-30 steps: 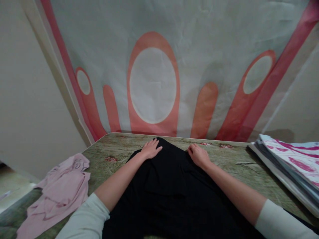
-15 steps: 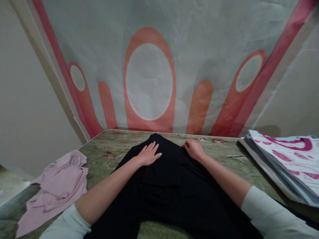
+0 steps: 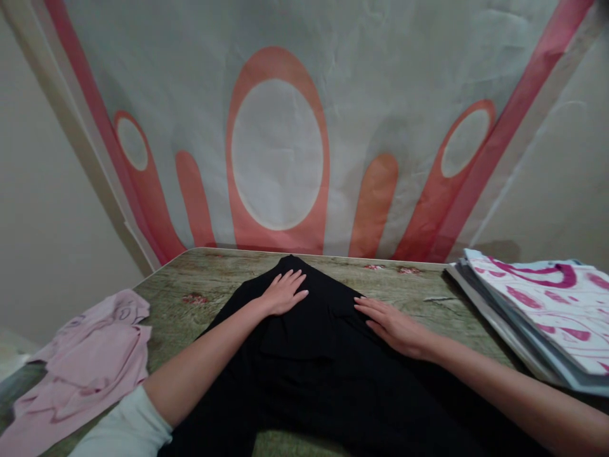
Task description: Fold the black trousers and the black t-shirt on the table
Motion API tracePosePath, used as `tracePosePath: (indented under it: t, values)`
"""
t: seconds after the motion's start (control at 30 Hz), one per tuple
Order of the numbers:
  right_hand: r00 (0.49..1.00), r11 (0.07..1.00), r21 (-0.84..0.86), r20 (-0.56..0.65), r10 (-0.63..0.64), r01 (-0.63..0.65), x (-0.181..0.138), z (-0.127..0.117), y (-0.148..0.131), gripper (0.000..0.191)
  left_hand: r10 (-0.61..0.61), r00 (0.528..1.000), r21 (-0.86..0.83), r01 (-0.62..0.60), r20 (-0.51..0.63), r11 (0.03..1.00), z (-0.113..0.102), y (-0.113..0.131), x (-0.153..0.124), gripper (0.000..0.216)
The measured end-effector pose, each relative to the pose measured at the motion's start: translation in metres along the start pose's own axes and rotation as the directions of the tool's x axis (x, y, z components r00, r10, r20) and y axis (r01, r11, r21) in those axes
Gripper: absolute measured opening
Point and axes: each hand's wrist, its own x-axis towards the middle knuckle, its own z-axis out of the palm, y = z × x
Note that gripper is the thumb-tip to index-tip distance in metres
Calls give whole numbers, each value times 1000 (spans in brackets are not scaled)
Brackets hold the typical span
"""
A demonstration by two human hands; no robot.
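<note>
A black garment [image 3: 304, 387] lies spread over the table in front of me, its peak near the far edge and its lower parts running toward me on both sides. My left hand [image 3: 284, 292] rests flat on its upper part, fingers stretched out. On the garment's right edge lies my right hand [image 3: 392, 324], palm down with the fingers extended. A loose flap of black cloth shows between the two hands. Neither hand grips the fabric. Which kind of garment it is, I cannot tell for sure.
The wood-patterned table [image 3: 214, 279] meets a wall hanging [image 3: 342, 63] with orange and white shapes. At the left edge lies a crumpled pink garment [image 3: 95, 362]. A stack of folded clothes [image 3: 547, 311], topped by a white and magenta piece, sits at the right.
My right hand has come nearer along the garment's right edge, and its curled fingers have straightened flat. My left hand keeps its place on the cloth. The view has shifted slightly right.
</note>
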Motion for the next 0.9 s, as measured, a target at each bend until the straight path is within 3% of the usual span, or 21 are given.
tracePosePath:
  t: [0.13, 0.33, 0.6, 0.77, 0.9]
  values:
    - [999, 1000, -10, 39, 9, -9, 2, 0, 4, 46, -3, 1000, 5, 3, 11, 1000, -2, -8, 7, 58]
    - [999, 997, -65, 17, -27, 28, 34, 0, 18, 46, -45, 999, 16, 44, 25, 999, -7, -27, 23, 58]
    - [993, 996, -84, -108, -47, 38, 69, 7, 41, 44, -44, 998, 96, 39, 45, 995, -15, -62, 30, 60]
    - [970, 995, -95, -242, -5, -19, 30, -14, 48, 31, -89, 996, 149, 93, -31, 985, -23, -68, 23, 60]
    - [969, 994, 13, -224, 105, -105, -32, -30, 32, 17, 26, 972, 150, 10, -235, 989, -33, -35, 16, 53]
